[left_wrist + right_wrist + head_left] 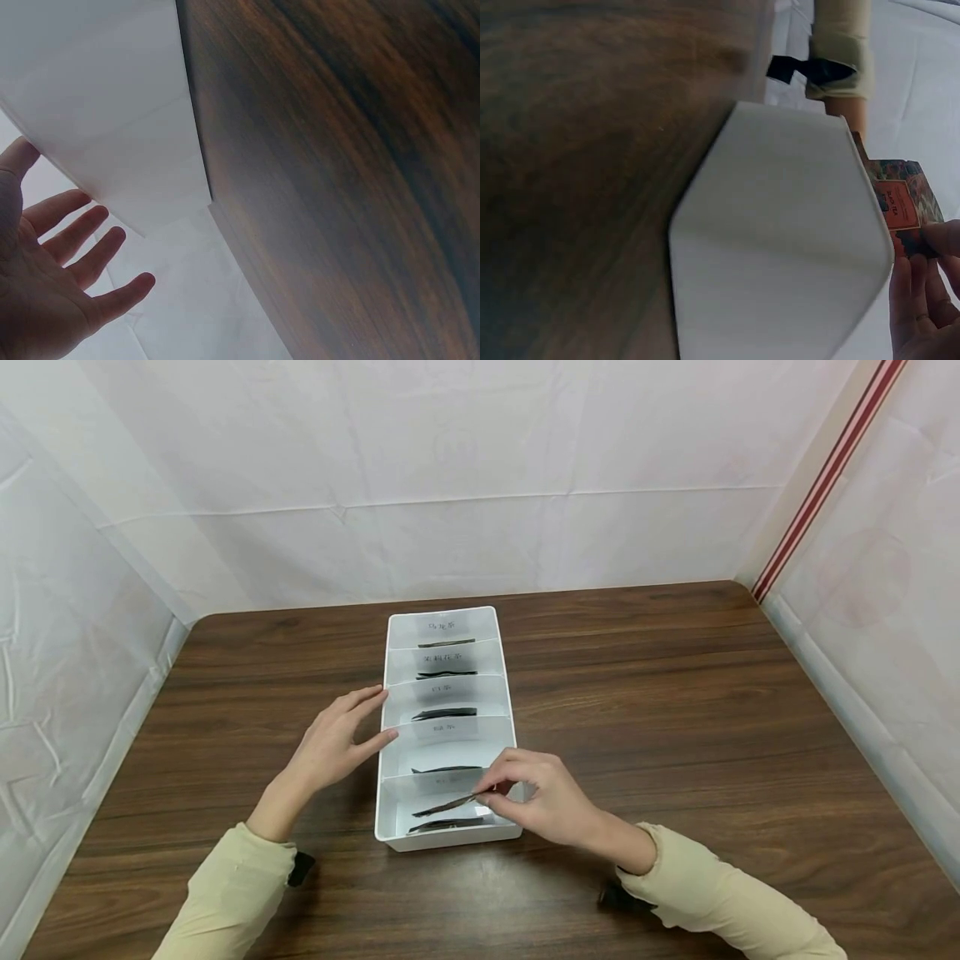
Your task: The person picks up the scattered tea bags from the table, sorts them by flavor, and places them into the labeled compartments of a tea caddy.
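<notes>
A long white tray (446,620) with labelled compartments lies lengthwise on the dark wooden table (675,693); each compartment holds flat dark packets seen edge-on. My right hand (543,795) pinches one flat packet (450,804) over the nearest compartment, above another packet (448,825) lying there. In the right wrist view the packet (900,206) shows a red patterned label beside the tray's white wall (780,240), with my fingertips (922,296) on it. My left hand (337,745) has straight fingers touching the tray's left wall. The left wrist view shows that open palm (56,277).
White sheeting (450,477) walls the table at the back and both sides, with a red-striped post (825,477) at the back right corner. Bare wood spreads to the left and right of the tray.
</notes>
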### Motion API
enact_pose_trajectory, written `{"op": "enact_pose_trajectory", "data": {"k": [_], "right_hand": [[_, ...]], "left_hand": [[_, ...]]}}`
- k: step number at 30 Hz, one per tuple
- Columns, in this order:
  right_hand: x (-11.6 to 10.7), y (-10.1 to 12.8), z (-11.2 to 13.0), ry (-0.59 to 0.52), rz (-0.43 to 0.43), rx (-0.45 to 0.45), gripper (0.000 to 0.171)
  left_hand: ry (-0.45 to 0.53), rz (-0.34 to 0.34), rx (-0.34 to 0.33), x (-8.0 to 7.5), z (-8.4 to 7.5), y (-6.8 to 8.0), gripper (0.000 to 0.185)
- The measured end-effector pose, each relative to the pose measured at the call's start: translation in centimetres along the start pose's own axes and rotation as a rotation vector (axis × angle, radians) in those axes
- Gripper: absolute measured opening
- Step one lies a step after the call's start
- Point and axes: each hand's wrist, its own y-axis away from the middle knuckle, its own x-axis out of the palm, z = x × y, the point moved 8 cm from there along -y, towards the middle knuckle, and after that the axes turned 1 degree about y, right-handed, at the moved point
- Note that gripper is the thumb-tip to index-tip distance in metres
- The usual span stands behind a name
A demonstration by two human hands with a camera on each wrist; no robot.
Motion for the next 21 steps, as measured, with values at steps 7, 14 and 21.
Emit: {"op": "enact_pose_trajectory", "data": {"k": [7,14,21], "right_hand": [[1.6,1.1,-1.0,0.141,0.065,-0.033,0.008],[2.4,1.6,-1.0,0.234,0.096,-0.108,0.007],[2.9,1.9,-1.1,0.336,0.150,-0.120,0.014]], "left_hand": [[-0.002,-0.004,0.003,0.0,0.0,0.0,0.057],[-0.003,-0.003,0.003,0.0,0.0,-0.1,0.057],[0.003,0.003,0.000,0.0,0.0,-0.1,0.057]]}}
